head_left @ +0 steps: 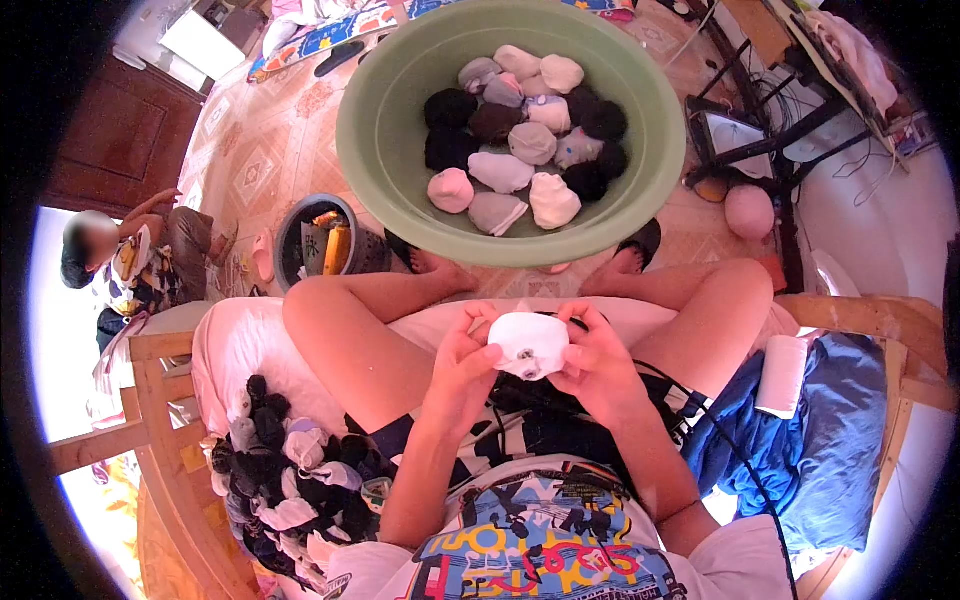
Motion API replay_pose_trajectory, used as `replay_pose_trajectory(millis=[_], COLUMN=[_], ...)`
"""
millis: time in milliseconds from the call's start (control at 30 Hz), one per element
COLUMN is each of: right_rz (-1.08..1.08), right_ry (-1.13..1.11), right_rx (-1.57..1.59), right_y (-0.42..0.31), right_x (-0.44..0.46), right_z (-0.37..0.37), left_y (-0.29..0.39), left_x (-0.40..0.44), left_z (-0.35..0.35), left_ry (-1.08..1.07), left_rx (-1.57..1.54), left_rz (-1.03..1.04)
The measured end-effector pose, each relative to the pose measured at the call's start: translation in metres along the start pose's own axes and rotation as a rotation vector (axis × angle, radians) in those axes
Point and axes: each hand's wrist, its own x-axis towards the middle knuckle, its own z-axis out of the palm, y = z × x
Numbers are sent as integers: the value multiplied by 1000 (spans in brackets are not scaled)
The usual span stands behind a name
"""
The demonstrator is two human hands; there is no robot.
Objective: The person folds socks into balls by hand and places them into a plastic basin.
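Observation:
Between my two hands is a white sock bundled into a ball, with a small dark print on its lower side. My left hand grips its left edge with thumb and fingers. My right hand has hold of the right edge in the same way. Both hands are above my lap. Beyond my knees stands a large green basin, with balled socks in white, grey, pink and black on its bottom. A heap of loose socks, mostly black and white, lies beside me on the left.
A dark bin with yellow wrappers stands left of the basin. Another person sits low at the far left. On the right are a white paper roll, blue bedding, a metal-framed table and a pink ball. Wooden rails flank me.

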Motion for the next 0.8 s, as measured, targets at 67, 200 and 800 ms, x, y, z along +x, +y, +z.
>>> replay_pose_trajectory(millis=[67, 200, 800], right_rz=[-39, -93, -354], right_ry=[28, 16, 220], right_rx=[-85, -123, -926], right_y=[-1, -1, 18], right_x=[1, 1, 6], right_z=[-4, -10, -1], left_y=[-1, -3, -19], left_x=[1, 5, 7], left_z=[1, -5, 6], left_ry=[68, 41, 350], left_rx=[201, 520, 1311], left_rz=[51, 145, 541])
